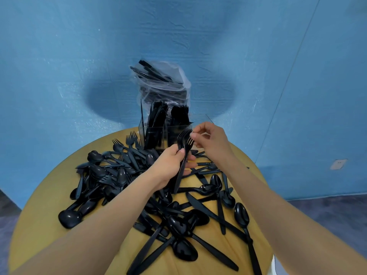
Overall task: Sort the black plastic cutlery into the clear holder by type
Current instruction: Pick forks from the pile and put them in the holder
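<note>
The bundle of forks [183, 153] stands nearly upright in my left hand [170, 165], tines up and far, handles pointing down and near, my grip wrapped around the necks. My right hand [208, 140] pinches the tine tips, squaring the stack. The clear holder [158, 135] sits just beyond, far and slightly left; its right compartment already shows forks. Left hand is nearer, I judge. Loose cutlery [198, 221] litters the surface [39, 225].
</note>
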The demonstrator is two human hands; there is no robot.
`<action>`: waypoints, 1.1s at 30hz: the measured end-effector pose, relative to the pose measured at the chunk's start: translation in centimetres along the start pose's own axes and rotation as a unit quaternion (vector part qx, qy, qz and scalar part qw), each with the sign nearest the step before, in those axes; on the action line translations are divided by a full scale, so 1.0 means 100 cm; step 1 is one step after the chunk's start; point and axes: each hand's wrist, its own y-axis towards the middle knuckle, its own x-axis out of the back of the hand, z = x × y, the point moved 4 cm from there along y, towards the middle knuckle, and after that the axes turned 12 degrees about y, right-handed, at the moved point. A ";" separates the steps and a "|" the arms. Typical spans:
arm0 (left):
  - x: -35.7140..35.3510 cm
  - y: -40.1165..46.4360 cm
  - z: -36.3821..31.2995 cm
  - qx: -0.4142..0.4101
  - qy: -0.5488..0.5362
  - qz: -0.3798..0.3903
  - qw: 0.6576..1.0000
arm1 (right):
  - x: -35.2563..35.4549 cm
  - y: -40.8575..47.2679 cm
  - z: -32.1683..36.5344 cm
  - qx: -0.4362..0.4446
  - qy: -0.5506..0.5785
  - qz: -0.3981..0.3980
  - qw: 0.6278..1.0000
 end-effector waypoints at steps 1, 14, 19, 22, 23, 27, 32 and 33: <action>-0.001 -0.001 -0.002 0.002 -0.027 0.011 1.000 | -0.001 0.002 0.001 0.014 -0.010 -0.017 1.000; 0.010 0.011 -0.015 -0.013 -0.074 0.148 0.986 | 0.000 0.023 -0.010 -0.006 0.073 0.098 0.992; 0.028 0.035 -0.032 -0.085 0.211 0.010 0.974 | 0.015 0.052 -0.001 0.054 -0.032 0.005 0.998; 0.049 0.045 -0.033 -0.175 0.425 -0.143 0.877 | 0.030 0.072 -0.003 0.069 -0.043 -0.075 0.994; 0.053 0.048 -0.028 -0.191 0.459 -0.156 0.853 | 0.033 0.077 -0.004 0.070 -0.043 -0.090 0.993; 0.056 0.061 -0.008 -0.202 0.565 -0.146 0.787 | 0.033 0.093 -0.004 0.076 -0.041 -0.130 0.988; 0.058 0.063 -0.005 -0.235 0.591 -0.166 0.754 | 0.034 0.110 -0.006 0.084 -0.024 -0.200 0.976; 0.058 0.063 -0.006 -0.241 0.592 -0.168 0.751 | 0.033 0.113 -0.005 0.089 -0.023 -0.213 0.973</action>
